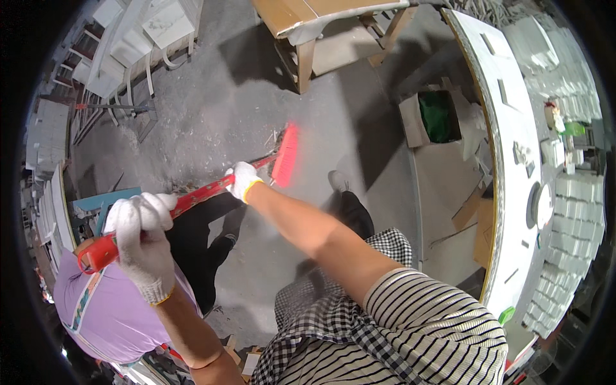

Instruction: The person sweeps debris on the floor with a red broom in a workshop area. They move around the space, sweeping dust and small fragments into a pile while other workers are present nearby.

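Observation:
Both my hands wear white knitted gloves and grip one red broom (pixel 203 196). Close to the handle's end, at the left, is my left hand (pixel 142 247), its fingers curled round the stick. Farther down the handle, my right hand (pixel 242 181) is closed on it just above the head. The pinkish-red bristles (pixel 286 157) meet the grey floor, slightly blurred. Wood-like scraps and pale debris (pixel 273 138) lie beside the bristles on their left.
At lower left, close to the broom handle, is a person in a purple top (pixel 115 308) and dark trousers. A wooden table (pixel 305 61) stands ahead. On the right are a long white-topped bench (pixel 513 192) and a carton with green lining (pixel 416 122). White panels (pixel 168 22) are stacked far left.

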Action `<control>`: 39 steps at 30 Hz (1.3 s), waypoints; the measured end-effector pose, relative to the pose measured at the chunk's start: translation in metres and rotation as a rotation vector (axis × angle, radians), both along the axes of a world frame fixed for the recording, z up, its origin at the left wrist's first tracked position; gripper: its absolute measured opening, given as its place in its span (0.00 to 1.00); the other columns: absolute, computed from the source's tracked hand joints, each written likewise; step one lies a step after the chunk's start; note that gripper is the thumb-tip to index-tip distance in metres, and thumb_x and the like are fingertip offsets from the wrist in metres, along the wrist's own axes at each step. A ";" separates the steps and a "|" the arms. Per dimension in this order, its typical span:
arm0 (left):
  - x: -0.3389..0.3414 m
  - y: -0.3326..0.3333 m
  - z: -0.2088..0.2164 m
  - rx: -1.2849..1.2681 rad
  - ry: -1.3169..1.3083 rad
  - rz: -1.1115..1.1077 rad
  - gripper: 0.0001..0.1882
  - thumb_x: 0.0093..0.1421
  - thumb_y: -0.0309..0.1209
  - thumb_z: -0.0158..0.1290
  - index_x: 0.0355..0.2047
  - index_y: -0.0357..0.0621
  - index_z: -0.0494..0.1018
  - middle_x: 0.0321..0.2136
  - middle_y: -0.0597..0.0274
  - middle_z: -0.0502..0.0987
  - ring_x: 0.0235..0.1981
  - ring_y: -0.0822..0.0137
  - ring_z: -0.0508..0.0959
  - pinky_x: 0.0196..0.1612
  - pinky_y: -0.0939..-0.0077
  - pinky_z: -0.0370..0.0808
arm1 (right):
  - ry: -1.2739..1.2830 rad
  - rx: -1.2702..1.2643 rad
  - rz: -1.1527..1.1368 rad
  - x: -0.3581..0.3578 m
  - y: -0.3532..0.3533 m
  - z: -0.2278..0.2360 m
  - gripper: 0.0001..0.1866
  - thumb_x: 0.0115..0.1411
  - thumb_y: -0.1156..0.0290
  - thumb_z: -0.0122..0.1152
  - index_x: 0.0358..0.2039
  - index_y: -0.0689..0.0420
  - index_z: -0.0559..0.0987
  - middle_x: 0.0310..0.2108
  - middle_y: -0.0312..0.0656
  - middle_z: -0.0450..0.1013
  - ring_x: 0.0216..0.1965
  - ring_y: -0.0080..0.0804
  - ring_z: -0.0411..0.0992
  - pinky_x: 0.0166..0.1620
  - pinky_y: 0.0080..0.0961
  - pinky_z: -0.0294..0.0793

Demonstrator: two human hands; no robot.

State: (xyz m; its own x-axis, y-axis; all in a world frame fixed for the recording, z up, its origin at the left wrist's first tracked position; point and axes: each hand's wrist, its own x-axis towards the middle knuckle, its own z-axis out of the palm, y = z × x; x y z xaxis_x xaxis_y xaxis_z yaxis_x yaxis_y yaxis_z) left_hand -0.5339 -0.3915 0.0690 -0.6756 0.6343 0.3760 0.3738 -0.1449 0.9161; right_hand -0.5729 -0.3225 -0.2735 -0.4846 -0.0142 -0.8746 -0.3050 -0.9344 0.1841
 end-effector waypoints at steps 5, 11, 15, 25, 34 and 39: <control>-0.019 0.058 0.018 -0.067 0.099 0.080 0.15 0.64 0.27 0.43 0.19 0.40 0.59 0.16 0.62 0.59 0.18 0.65 0.63 0.31 0.64 0.70 | 0.067 0.032 0.077 -0.041 0.038 0.051 0.07 0.58 0.81 0.44 0.34 0.54 0.66 0.23 0.39 0.62 0.18 0.29 0.64 0.18 0.25 0.65; -0.003 0.105 0.086 -0.029 0.092 0.160 0.21 0.66 0.39 0.43 0.16 0.47 0.59 0.14 0.65 0.59 0.16 0.69 0.59 0.25 0.69 0.57 | 0.254 -0.018 0.345 -0.024 0.078 0.114 0.07 0.59 0.73 0.51 0.38 0.54 0.66 0.26 0.39 0.66 0.23 0.31 0.69 0.27 0.30 0.76; 0.005 0.117 0.107 0.087 -0.066 0.237 0.24 0.68 0.44 0.41 0.16 0.47 0.60 0.13 0.66 0.60 0.16 0.69 0.60 0.23 0.68 0.55 | 0.260 0.026 0.428 0.034 0.139 0.160 0.07 0.60 0.72 0.57 0.35 0.56 0.68 0.30 0.40 0.68 0.33 0.36 0.72 0.42 0.37 0.77; 0.020 0.166 -0.035 0.138 -0.617 0.304 0.17 0.63 0.34 0.46 0.18 0.40 0.63 0.14 0.63 0.63 0.21 0.64 0.70 0.43 0.55 0.75 | -0.260 0.121 0.296 0.133 0.222 0.019 0.06 0.60 0.73 0.53 0.37 0.56 0.69 0.30 0.42 0.68 0.30 0.37 0.70 0.31 0.35 0.75; -0.019 0.152 -0.015 0.117 -0.273 0.354 0.12 0.61 0.23 0.41 0.20 0.40 0.63 0.16 0.62 0.65 0.21 0.65 0.68 0.36 0.60 0.71 | -0.004 0.020 0.422 -0.037 0.146 0.000 0.10 0.53 0.83 0.46 0.29 0.51 0.62 0.20 0.38 0.56 0.16 0.32 0.59 0.19 0.32 0.63; -0.040 0.157 0.005 0.027 -0.098 0.447 0.17 0.65 0.31 0.47 0.19 0.43 0.60 0.14 0.64 0.61 0.19 0.67 0.63 0.33 0.63 0.67 | 0.074 -0.022 0.376 -0.084 0.123 0.021 0.08 0.56 0.82 0.48 0.29 0.54 0.63 0.20 0.36 0.59 0.16 0.28 0.61 0.18 0.27 0.63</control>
State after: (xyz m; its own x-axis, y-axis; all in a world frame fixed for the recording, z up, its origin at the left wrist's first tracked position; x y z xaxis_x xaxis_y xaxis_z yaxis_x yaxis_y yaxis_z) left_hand -0.5743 -0.2347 0.0745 -0.9140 0.2633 0.3088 0.3166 -0.0134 0.9485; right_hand -0.6569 -0.1991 -0.2529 -0.5040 -0.2215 -0.8348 0.0737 -0.9741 0.2140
